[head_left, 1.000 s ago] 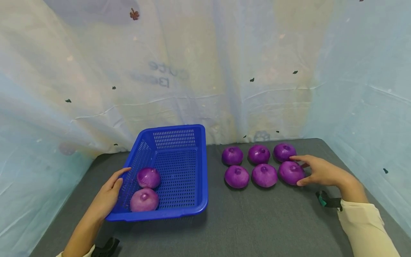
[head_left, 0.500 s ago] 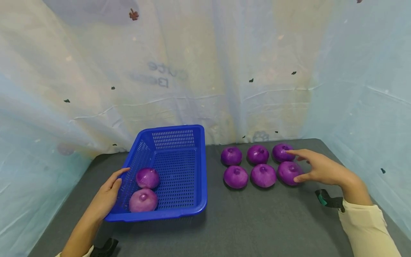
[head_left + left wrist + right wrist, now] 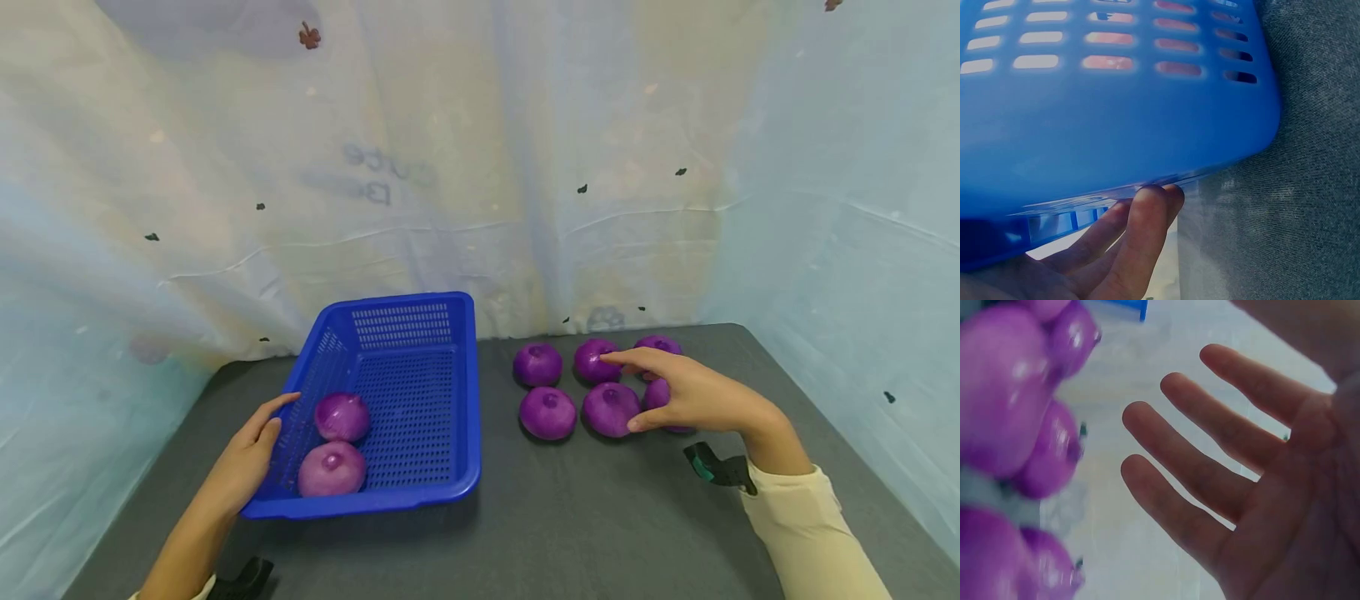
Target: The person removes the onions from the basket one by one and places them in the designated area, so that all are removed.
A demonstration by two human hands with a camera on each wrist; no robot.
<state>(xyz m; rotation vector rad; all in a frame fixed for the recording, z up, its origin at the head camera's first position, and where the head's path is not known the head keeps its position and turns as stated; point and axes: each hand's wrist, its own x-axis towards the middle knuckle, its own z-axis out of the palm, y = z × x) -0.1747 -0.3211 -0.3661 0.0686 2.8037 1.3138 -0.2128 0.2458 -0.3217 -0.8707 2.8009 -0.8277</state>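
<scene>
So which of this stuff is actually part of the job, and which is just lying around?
In use: blue basket, left hand against its side, two onions inside, six onions on the table, open right hand over them.
Lying about: gray table mat, backdrop sheet.

Basket [image 3: 390, 392]: blue plastic, smooth, slightly glossy, walls and floor perforated with slots. Onions [image 3: 549, 412]: purple, shiny smooth skin with highlights; the two in the basket [image 3: 332, 469] look paler, same gloss. Surface [image 3: 570, 517]: dark grey cloth, matt, felt-like, rough weave up close in left wrist view. Backdrop [image 3: 480, 167]: thin pale sheet, wrinkled, faint sheen. Sleeve [image 3: 802, 525]: cream cloth, matt.
</scene>
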